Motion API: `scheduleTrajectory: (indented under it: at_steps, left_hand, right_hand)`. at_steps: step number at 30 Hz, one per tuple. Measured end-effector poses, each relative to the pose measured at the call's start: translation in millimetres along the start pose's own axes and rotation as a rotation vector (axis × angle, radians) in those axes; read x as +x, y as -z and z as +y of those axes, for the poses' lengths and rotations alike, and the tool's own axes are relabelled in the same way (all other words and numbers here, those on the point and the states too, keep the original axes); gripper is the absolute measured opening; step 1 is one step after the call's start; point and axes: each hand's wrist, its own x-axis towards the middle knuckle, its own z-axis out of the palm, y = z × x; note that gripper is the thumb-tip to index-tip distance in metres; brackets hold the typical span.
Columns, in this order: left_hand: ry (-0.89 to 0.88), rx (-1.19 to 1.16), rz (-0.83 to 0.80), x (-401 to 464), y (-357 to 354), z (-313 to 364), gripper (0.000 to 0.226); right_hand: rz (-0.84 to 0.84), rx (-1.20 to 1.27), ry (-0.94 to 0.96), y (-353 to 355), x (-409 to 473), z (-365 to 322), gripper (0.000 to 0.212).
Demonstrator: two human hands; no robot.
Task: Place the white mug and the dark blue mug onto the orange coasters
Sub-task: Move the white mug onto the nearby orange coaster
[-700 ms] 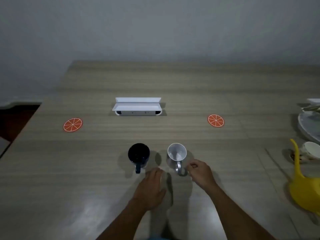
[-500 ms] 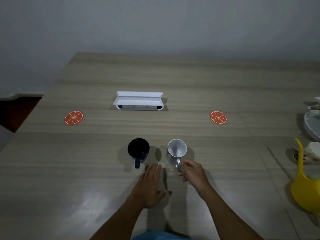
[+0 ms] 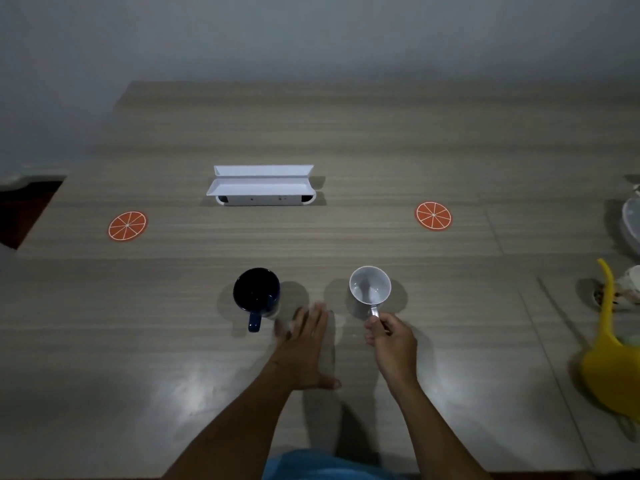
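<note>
The white mug (image 3: 369,288) stands upright near the table's middle, handle toward me. My right hand (image 3: 390,342) is closed around that handle. The dark blue mug (image 3: 256,289) stands to its left, its handle (image 3: 254,322) also pointing at me. My left hand (image 3: 304,344) lies flat with fingers spread, just right of the blue mug's handle and not touching it. One orange coaster (image 3: 127,226) lies far left, the other orange coaster (image 3: 433,216) far right; both are bare.
A white folded box (image 3: 261,187) sits behind the mugs at mid-table. A yellow watering can (image 3: 609,355) and dishes (image 3: 631,223) crowd the right edge. The table's left edge drops off near the left coaster.
My right hand has closed on the white mug's handle, and the mug sits a bit further right of the blue one. My left hand stays flat beside the blue mug.
</note>
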Motion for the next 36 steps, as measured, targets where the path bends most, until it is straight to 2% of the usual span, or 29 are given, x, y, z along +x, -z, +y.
scheduleTrajectory:
  at_steps: [7,17,21,26,32,36]
  left_hand:
    - [-0.023,0.004,-0.035,47.9,36.1,32.6,0.145]
    - [0.038,0.013,-0.172,117.1,62.9,52.0,0.151]
    - [0.065,0.02,-0.241,124.7,66.1,56.1,0.15]
    - [0.076,-0.002,-0.255,128.0,64.4,53.7,0.151]
    - [0.034,-0.067,-0.225,125.0,60.6,40.8,0.153]
    - [0.034,-0.032,-0.254,132.9,59.4,37.5,0.156]
  right_hand:
    - [0.103,0.007,0.028,33.0,26.6,-4.5,0.019]
    - [0.122,0.038,0.041,51.6,73.7,-19.5,0.016]
    - [0.157,0.06,0.068,57.7,99.6,-26.0,0.015]
    - [0.219,0.113,0.09,61.2,141.3,-38.9,0.026]
    - [0.271,0.175,0.132,68.6,200.1,-58.6,0.017]
    - [0.256,0.168,0.166,77.7,228.1,-67.0,0.022]
